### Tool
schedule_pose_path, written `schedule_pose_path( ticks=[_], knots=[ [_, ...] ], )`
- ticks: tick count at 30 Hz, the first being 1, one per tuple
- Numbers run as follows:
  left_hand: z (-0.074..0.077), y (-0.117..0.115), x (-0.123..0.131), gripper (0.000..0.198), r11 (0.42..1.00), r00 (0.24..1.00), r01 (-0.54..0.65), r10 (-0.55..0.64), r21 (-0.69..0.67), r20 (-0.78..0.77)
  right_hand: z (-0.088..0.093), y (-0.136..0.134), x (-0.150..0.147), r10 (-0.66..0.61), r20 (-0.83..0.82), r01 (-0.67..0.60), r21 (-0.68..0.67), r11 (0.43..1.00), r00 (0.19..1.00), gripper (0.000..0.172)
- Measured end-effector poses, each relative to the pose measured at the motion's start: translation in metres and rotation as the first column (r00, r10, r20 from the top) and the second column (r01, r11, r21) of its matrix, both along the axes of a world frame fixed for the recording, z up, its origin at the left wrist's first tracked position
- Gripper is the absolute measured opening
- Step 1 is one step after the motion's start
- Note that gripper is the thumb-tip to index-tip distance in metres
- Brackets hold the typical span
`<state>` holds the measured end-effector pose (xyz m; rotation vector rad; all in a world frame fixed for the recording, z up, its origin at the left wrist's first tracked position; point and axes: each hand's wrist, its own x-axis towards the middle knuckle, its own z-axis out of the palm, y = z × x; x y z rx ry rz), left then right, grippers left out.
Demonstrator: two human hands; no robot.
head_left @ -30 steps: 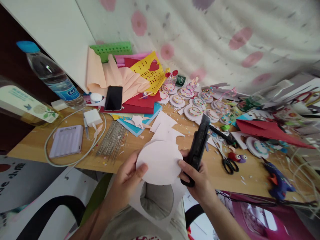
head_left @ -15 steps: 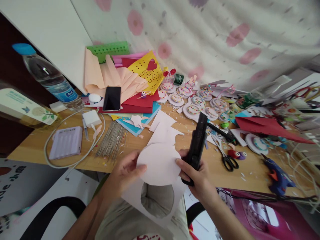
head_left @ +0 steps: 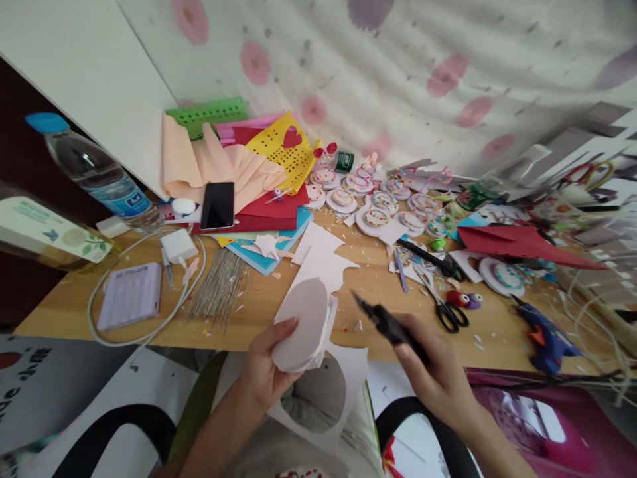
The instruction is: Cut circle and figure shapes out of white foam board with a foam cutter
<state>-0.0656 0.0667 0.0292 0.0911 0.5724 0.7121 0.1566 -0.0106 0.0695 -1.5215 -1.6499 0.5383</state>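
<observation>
My left hand [head_left: 273, 355] is closed around a stack of round white card discs [head_left: 301, 325], thumb on top, tilted on edge above the front of the table. Layered, uneven edges show on the stack's right side. My right hand [head_left: 432, 372] grips a long black hand tool [head_left: 385, 323] with a narrow tip pointing up and left, apart from the discs; its exact kind is not clear. Across my lap lies a white sheet [head_left: 351, 372] with a large round hole. Beyond the discs, cut white card offcuts [head_left: 318, 265] rest on the table.
Scissors [head_left: 444, 302] and a blue glue gun [head_left: 545, 335] lie to the right. Several bead-decorated white discs [head_left: 375, 216] stand at the back. On the left are thin wires [head_left: 219, 285], a phone [head_left: 217, 206], a power bank [head_left: 130, 295] and a water bottle [head_left: 102, 172].
My right hand has let go of the discs and moved right and down, its black tool now tilted left. My left hand alone holds the discs, turned more on edge.
</observation>
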Motion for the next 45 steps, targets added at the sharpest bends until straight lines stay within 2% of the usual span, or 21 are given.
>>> schedule_pose_path(
  ticks=[2,5,11,15,17,19,21,22,24,26,28,30,34,37,39,43,45],
  knots=[
    [-0.003,-0.001,0.003,0.010,0.999,0.992,0.028,-0.025,-0.025,0.126,0.003,-0.011,0.004,0.083,0.192,-0.094,0.051,0.994,0.978,0.021],
    [-0.006,-0.003,0.010,0.017,0.996,0.969,0.088,-0.077,-0.033,0.236,0.007,-0.018,0.003,0.080,0.330,-0.119,0.099,0.988,0.941,0.023],
    [-0.008,-0.011,0.029,0.018,0.988,0.955,0.146,-0.125,-0.057,0.268,0.008,-0.019,0.005,0.016,0.359,-0.080,0.164,0.983,0.933,0.024],
    [-0.011,-0.015,0.038,0.017,0.985,0.952,0.158,-0.134,-0.067,0.274,-0.005,-0.017,0.013,-0.058,0.371,-0.030,0.227,0.974,0.927,0.026],
    [-0.012,-0.018,0.040,0.015,0.986,0.952,0.152,-0.129,-0.062,0.276,-0.017,-0.013,0.023,-0.112,0.361,0.034,0.217,0.976,0.926,0.026],
    [-0.011,-0.020,0.040,0.014,0.988,0.948,0.146,-0.128,-0.041,0.291,-0.030,-0.009,0.034,-0.216,0.332,0.170,0.160,0.972,0.918,0.024],
    [-0.008,-0.021,0.039,0.015,0.992,0.950,0.129,-0.120,-0.013,0.288,-0.037,-0.007,0.043,-0.332,0.300,0.313,0.110,0.943,0.894,0.024],
    [-0.007,-0.020,0.039,0.015,0.993,0.956,0.118,-0.112,-0.004,0.272,-0.037,-0.006,0.046,-0.357,0.283,0.343,0.101,0.934,0.890,0.024],
    [-0.006,-0.017,0.038,0.017,0.996,0.974,0.087,-0.083,-0.013,0.211,-0.032,-0.008,0.045,-0.306,0.257,0.286,0.113,0.952,0.917,0.024],
    [-0.007,-0.013,0.038,0.023,0.997,0.986,0.073,-0.067,-0.035,0.155,-0.021,-0.011,0.038,-0.176,0.245,0.140,0.156,0.978,0.953,0.025],
    [-0.008,-0.010,0.038,0.025,0.996,0.989,0.076,-0.068,-0.052,0.131,-0.010,-0.013,0.029,-0.065,0.264,0.012,0.197,0.980,0.962,0.025],
    [-0.009,-0.009,0.036,0.026,0.994,0.988,0.093,-0.085,-0.056,0.132,-0.002,-0.014,0.021,-0.004,0.295,-0.059,0.204,0.977,0.955,0.024],
    [-0.012,-0.010,0.033,0.026,0.995,0.987,0.093,-0.086,-0.043,0.135,0.002,-0.013,0.012,0.011,0.316,-0.074,0.189,0.979,0.949,0.022],
    [-0.016,-0.013,0.031,0.028,0.998,0.989,0.060,-0.060,0.001,0.137,-0.006,-0.010,0.013,0.003,0.294,-0.058,0.181,0.982,0.956,0.023],
    [-0.019,-0.016,0.028,0.026,0.999,0.989,0.041,-0.044,0.028,0.143,-0.017,-0.006,0.017,-0.025,0.286,-0.017,0.144,0.989,0.958,0.026],
    [-0.025,-0.022,0.020,0.020,0.995,0.984,0.036,-0.052,0.096,0.171,-0.038,0.001,0.031,-0.238,0.289,0.237,0.036,0.971,0.927,0.026],
    [-0.027,-0.021,0.017,0.020,0.993,0.984,0.023,-0.043,0.117,0.175,-0.039,0.001,0.033,-0.254,0.243,0.253,0.037,0.967,0.936,0.024]
  ],
)
